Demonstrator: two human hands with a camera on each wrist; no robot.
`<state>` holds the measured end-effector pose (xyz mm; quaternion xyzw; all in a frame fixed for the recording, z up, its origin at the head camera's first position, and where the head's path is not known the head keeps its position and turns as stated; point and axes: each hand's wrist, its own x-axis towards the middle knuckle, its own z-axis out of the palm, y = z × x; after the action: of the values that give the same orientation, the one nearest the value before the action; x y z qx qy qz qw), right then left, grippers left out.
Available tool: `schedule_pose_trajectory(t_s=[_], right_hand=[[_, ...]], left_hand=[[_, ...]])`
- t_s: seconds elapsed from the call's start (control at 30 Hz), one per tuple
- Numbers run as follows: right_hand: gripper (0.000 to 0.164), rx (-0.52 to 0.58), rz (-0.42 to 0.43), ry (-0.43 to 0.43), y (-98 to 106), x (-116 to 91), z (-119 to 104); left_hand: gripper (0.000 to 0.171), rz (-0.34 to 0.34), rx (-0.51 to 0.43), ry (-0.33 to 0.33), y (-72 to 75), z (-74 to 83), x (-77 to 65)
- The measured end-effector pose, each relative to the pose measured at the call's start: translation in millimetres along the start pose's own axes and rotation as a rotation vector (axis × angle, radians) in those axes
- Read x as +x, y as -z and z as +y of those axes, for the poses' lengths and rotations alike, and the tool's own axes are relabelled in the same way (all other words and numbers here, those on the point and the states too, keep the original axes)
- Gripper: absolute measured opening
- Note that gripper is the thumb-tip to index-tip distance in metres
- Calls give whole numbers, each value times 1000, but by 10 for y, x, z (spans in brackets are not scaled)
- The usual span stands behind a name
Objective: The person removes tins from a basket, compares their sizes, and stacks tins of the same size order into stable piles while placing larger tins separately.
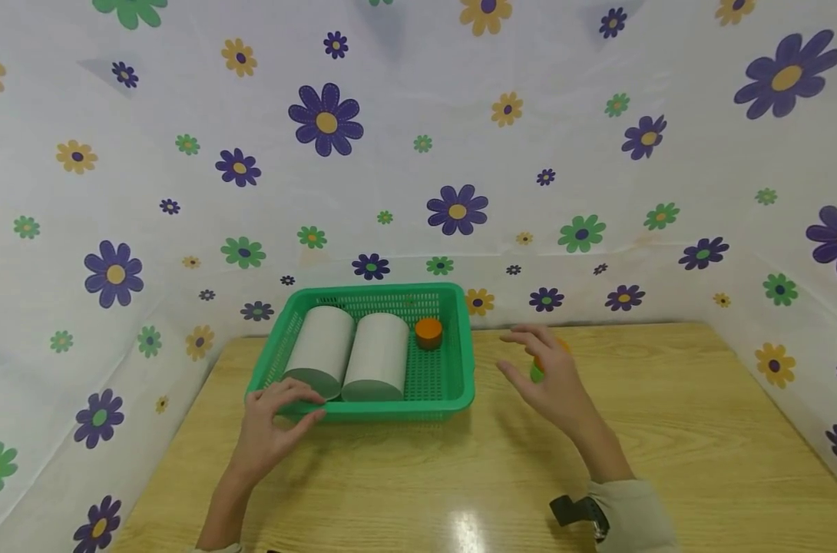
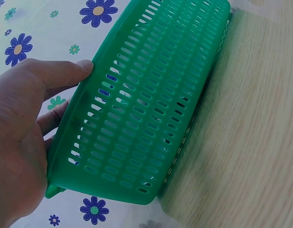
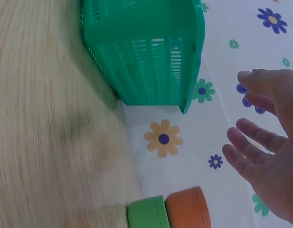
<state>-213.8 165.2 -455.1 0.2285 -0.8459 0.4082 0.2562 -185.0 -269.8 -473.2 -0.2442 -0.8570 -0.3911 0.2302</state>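
A green plastic basket sits on the table, holding two white cylinders that lie side by side and a small round orange piece. My left hand grips the basket's rim near its front left corner; in the left wrist view, the thumb is on the near side of the rim and the other fingers reach behind it. To the right of the basket, my right hand hovers with fingers spread and holds nothing. Partly hidden behind it in the head view, an orange cup-like piece rests on a green one.
The wooden table extends in front of and to the right of the basket. White cloth with printed flowers hangs at the back and both sides. A dark strap shows at the right sleeve.
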Motion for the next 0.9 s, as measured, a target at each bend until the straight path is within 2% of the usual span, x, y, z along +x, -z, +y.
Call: schedule_pose_trajectory(t_s=[0.17,0.47,0.7,0.9], right_hand=[[39,25,-23,43,-77,49,-85],[40,48,-79,59,-181,188,-170],[38,26,-136,85,-250,352,-158],[35,-37,-203,92,-348,508,-111]], left_hand=[[28,-2,-4,-2,0,0,11],[25,-6,-2,7,-17,5,5],[26,-9,-4,15,-14,9,-5],[32,-8,-6,16,-8,12,-1]])
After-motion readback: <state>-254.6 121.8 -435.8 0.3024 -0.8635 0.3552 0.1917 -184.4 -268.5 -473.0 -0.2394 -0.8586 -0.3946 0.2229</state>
